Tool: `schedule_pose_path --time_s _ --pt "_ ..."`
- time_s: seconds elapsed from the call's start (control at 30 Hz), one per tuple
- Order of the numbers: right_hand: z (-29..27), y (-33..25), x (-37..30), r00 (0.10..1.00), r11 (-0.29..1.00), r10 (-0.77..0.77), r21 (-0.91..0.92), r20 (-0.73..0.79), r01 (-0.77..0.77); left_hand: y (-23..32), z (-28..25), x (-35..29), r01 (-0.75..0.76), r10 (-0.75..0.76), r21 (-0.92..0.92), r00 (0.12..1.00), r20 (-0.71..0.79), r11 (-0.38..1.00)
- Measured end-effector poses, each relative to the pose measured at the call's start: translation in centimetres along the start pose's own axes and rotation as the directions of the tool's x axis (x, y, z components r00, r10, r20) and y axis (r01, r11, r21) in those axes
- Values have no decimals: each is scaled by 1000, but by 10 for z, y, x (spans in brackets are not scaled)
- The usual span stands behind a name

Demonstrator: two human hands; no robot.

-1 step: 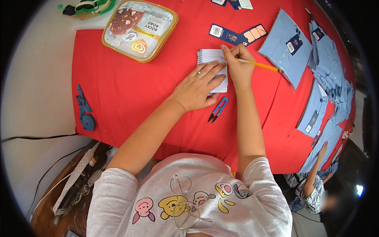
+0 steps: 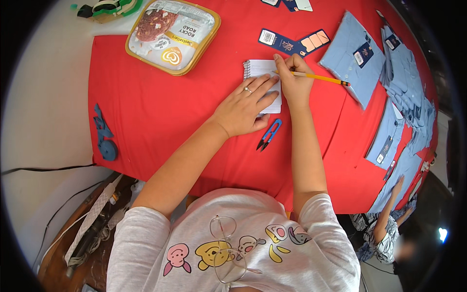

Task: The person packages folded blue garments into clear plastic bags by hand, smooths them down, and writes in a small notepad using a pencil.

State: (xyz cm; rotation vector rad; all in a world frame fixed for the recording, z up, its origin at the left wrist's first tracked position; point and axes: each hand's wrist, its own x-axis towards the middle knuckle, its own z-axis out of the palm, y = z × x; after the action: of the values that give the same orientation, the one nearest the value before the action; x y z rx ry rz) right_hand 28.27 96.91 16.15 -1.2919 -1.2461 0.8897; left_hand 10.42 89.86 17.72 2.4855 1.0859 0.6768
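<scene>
A small spiral notepad with lined white pages lies on the red cloth in front of me. My left hand, a ring on one finger, rests flat across its page with the fingers stretched out. Pinched in my right hand is a yellow pencil, its tip at the right side of the page and its eraser end pointing right. Just below the notepad lie blue-handled thread snips with dark blades. Beyond the right hand are navy tags. My left hand covers the lower left of the page.
An ice cream tub stands at upper left, near a green tape dispenser. Blue tape lies at the left edge. Folded blue garments fill the right side. At lower right, another person's hand touches blue cloth.
The pencil's eraser end has shifted slightly up and to the right. My left hand stays in place on the notepad.
</scene>
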Motion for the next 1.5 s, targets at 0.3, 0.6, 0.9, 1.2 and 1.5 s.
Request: schedule_pose_path --time_s 0.3,0.6,0.9,1.2,1.5 --pt "4 -7 1 1000 993 -21 -116 5 22 -1 1 -1 1 -1 15 1000 16 1000" --pt "4 -3 0 999 983 -43 -178 4 43 -1 2 0 -1 0 26 1000 25 1000" --pt "5 -2 -1 998 981 -59 -189 -22 54 -1 3 -1 1 -1 28 1000 26 1000" --pt "5 -7 0 998 977 -63 -205 -26 56 -1 2 0 1 -2 27 1000 25 1000" --pt "3 -3 -1 995 968 -91 -236 -27 82 -1 4 -1 -1 1 28 1000 15 1000"
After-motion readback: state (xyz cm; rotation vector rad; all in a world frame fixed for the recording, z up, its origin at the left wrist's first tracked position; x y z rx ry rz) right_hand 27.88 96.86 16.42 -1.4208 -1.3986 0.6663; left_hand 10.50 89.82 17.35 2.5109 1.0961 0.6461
